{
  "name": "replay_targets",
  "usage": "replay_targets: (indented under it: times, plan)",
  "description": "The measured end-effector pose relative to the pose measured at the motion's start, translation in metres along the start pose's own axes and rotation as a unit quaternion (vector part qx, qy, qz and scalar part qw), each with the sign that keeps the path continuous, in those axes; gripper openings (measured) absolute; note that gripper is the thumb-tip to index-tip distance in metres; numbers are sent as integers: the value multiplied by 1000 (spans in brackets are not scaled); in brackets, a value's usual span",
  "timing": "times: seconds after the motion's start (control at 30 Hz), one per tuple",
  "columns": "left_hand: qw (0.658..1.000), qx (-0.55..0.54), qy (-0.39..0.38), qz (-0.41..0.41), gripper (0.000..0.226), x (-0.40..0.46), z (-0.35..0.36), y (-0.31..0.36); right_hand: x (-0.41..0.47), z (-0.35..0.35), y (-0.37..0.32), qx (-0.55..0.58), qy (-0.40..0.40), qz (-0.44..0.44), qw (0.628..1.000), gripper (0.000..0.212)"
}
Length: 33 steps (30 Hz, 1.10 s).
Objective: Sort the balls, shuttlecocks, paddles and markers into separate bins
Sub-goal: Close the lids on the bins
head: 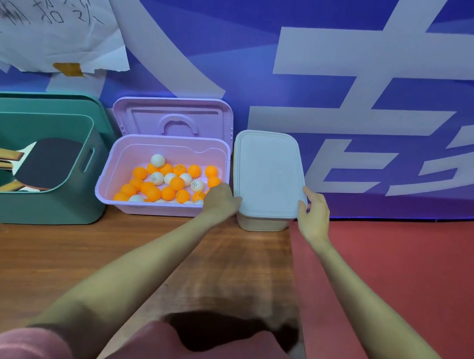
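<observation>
A: Holding the white bin (263, 223) from both sides, right?

B: Yes. The left hand (220, 200) is at the near left corner of its lid (267, 174), with the fingers bent over the edge. The right hand (315, 214) is at the near right corner, fingers loose and touching the lid's edge, thumb on the side.

A: Which way does the bin lie?

B: Its long way points from the person toward the blue wall (368, 76). So the hands are at the short near end, one on each side, and both are just as close.

A: Is the lid on?

B: It is on and looks flat. I think the next move is lifting it, so both near corners should come up together.

A: Where is the other stuff?

B: The orange and white balls (167, 184) are in the purple bin (148, 207), just left of the white one. The paddles (41, 162) are in the green bin (40, 208), farther left. All three sit on the wooden floor (66, 246). I can't see any shuttlecocks or markers.
</observation>
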<state>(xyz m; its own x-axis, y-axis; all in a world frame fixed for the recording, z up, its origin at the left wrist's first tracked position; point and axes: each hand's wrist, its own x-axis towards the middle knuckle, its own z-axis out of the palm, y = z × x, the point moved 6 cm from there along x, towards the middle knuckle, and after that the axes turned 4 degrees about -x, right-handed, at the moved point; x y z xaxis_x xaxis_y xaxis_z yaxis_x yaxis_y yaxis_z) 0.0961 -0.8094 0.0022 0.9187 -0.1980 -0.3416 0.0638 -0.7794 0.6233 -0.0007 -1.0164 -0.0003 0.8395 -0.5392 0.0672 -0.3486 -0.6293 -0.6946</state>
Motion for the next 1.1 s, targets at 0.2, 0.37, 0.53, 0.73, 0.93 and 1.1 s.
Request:
replay_targets:
  times: [0.2, 0.37, 0.53, 0.73, 0.93, 1.1]
  plan:
    - [995, -80, -33, -46, 31, 8, 15, -12, 4, 1, 1, -34, -9, -4, 999, 40]
    - [994, -89, -49, -49, 28, 10, 18, -14, 5, 8, 3, -187, -47, -50, 980, 42]
    - [992, 90, -28, 81, 34, 11, -8, 16, 21, 3, -14, -299, -44, -87, 949, 17]
    - [884, 411, -69, 211, 109, 36, -15, 53, 55, 26, -33, -333, -101, -69, 935, 34]
    - [821, 506, -150, 218, 144, 71, -12, 49, 101, 49, -39, -296, -156, -83, 939, 63]
    - [852, 423, -151, 268, 145, 79, -13, 44, 123, 64, -41, -307, -180, -109, 928, 58]
